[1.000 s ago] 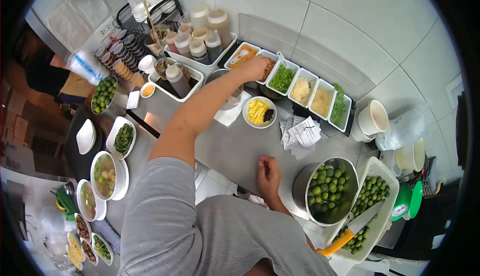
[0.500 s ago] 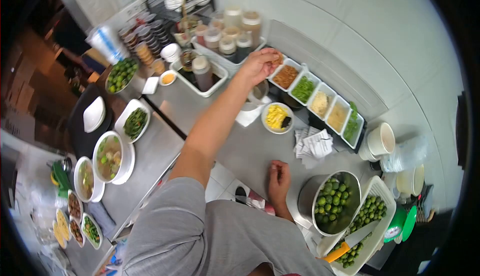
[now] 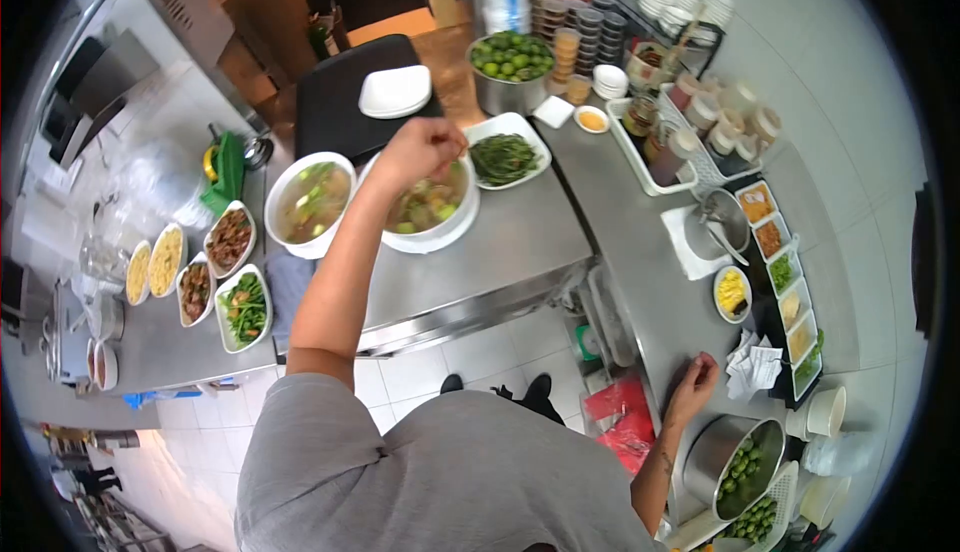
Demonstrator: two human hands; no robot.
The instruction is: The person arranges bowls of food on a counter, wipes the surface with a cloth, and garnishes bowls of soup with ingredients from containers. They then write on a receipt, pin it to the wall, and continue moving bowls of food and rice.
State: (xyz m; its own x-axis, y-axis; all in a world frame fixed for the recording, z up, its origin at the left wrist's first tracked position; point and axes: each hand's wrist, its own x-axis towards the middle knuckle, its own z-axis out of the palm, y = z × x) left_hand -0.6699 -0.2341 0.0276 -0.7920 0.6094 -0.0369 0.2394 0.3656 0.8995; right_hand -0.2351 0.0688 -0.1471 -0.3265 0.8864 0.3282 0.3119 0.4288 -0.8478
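Observation:
Over a white bowl of soup with green pieces [image 3: 430,244] hovers my left hand [image 3: 425,152], its fingers pinched on a small orange-brown topping that shows faintly below the fingertips. To its left stands a second soup bowl [image 3: 312,204], and to its right a white dish of dark green vegetables [image 3: 503,159]. My right hand [image 3: 695,380] hangs by the steel counter at the right, fingers curled, near the folded paper slips [image 3: 752,364] and the pot of green limes [image 3: 735,467]. Whether it holds anything is hidden.
Topping tubs [image 3: 783,274] line the right wall, with sauce bottles [image 3: 672,157] behind. A lime pot [image 3: 512,87] and white plates on a black tray [image 3: 320,102] stand at the back. Filled dishes [image 3: 243,309] sit at the left.
The view has turned left. One hand has moved from the topping tubs to above the soup bowl. The other stays near the paper slips.

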